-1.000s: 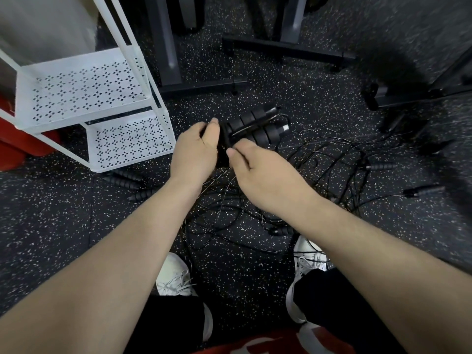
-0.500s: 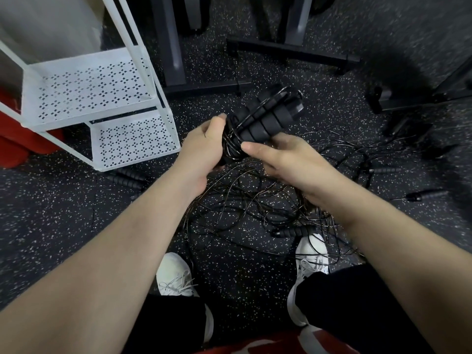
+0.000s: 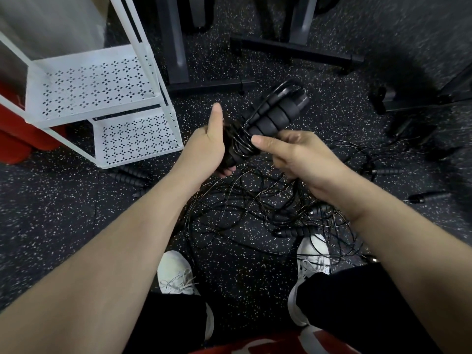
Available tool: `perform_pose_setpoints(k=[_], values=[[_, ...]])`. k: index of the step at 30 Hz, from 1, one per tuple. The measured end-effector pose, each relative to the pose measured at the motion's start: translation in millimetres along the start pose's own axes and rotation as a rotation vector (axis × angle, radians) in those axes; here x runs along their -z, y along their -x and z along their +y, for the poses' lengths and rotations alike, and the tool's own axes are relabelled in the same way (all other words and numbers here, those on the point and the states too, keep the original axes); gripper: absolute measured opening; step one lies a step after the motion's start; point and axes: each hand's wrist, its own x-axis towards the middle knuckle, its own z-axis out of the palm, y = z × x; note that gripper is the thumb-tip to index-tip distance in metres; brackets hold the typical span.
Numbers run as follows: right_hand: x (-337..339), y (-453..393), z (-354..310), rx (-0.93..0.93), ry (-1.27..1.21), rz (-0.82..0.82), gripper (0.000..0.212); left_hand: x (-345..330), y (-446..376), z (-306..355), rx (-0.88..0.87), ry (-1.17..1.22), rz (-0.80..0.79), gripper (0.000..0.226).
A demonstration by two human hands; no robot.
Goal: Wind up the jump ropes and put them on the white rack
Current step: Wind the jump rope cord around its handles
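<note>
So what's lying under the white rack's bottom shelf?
Black rope handles poke out from beneath the white rack onto the floor. The shelf covers anything farther underneath.

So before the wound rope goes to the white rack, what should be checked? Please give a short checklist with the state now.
1. Left hand holds the handles: ok.
2. Right hand on the bundle: ok.
3. Cord fully wound, no tail into the rope pile: cannot tell.
4. Shelves of the white rack free: ok.
5. Feet clear of loose ropes: not ok, cords lie by the right shoe.
</note>
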Motion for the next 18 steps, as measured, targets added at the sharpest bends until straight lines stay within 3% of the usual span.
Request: perform_pose_setpoints(k=[5, 12, 18], values=[[-3, 0, 0, 0.009, 0.051, 0.059, 0.042, -9, 3, 3, -0.062, 0.044, 0.095, 0.052], [-8, -2, 3, -0.035, 0.067, 0.111, 0.037, -15, 3, 3, -0.045, 0.094, 0.206, 0.055], [-5, -3, 5, -0.037, 0.051, 0.089, 0.030, -18, 1, 4, -0.007, 0.219, 0.201, 0.047]])
